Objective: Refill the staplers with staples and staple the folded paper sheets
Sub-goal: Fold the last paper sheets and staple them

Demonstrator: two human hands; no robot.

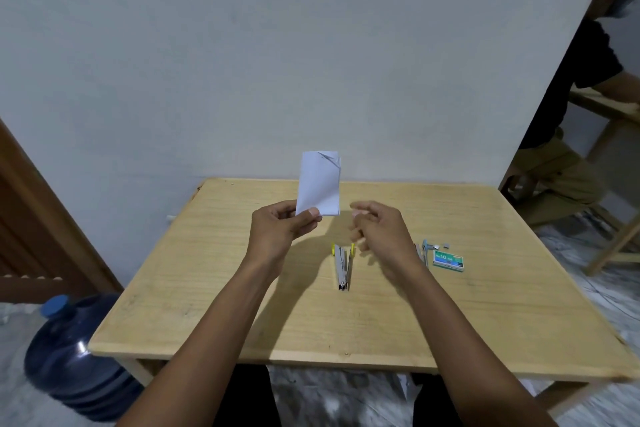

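Note:
My left hand pinches the bottom edge of a folded white paper sheet and holds it upright above the wooden table; its top right corner is folded down. My right hand hovers beside the paper with loosely curled fingers and nothing in it. A yellow stapler lies swung open on the table below my hands. A second, light blue stapler lies partly behind my right wrist. Next to it sits a green staple box with loose staple strips just behind it.
The table stands against a pale wall. A large blue water jug stands on the floor at the left. A person sits at another wooden table at the far right. A brown door is at the left.

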